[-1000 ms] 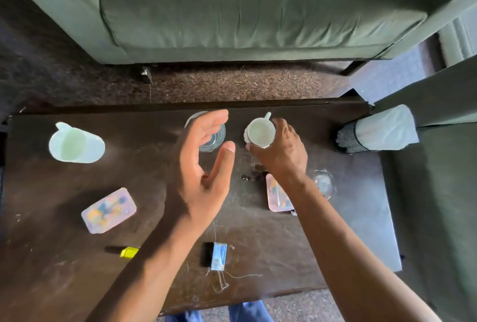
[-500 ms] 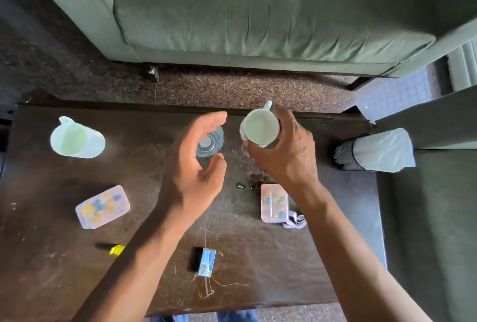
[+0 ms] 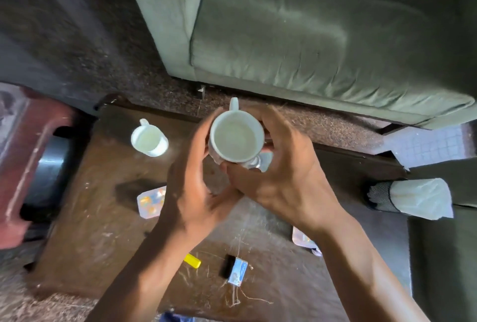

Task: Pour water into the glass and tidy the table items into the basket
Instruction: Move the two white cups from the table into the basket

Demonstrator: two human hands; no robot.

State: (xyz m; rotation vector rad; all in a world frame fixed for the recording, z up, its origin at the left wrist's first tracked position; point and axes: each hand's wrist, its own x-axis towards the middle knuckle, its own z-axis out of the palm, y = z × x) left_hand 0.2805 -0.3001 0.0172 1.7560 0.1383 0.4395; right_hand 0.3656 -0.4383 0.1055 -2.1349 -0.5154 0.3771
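A white cup (image 3: 236, 139) with pale liquid in it is held up above the dark wooden table (image 3: 108, 231), its handle pointing away from me. My right hand (image 3: 281, 169) grips the cup from the right, thumb under its near side. My left hand (image 3: 196, 182) curls round its left side. A bit of the clear glass (image 3: 259, 163) shows just below the cup, between my hands; what holds it is hidden. The black mesh basket (image 3: 378, 196) lies at the table's right end with white paper (image 3: 423, 199) sticking out.
A second white cup (image 3: 149, 140) stands at the far left of the table. Two pastel boxes (image 3: 151, 201) (image 3: 302, 239), a yellow object (image 3: 192, 260) and a small matchbox (image 3: 238, 271) lie nearer me. A green sofa (image 3: 309, 38) is beyond; a red stool (image 3: 36, 156) stands left.
My right hand has lifted the white cup off the table toward me. My left hand has closed in against the cup's left side. The view has swung left.
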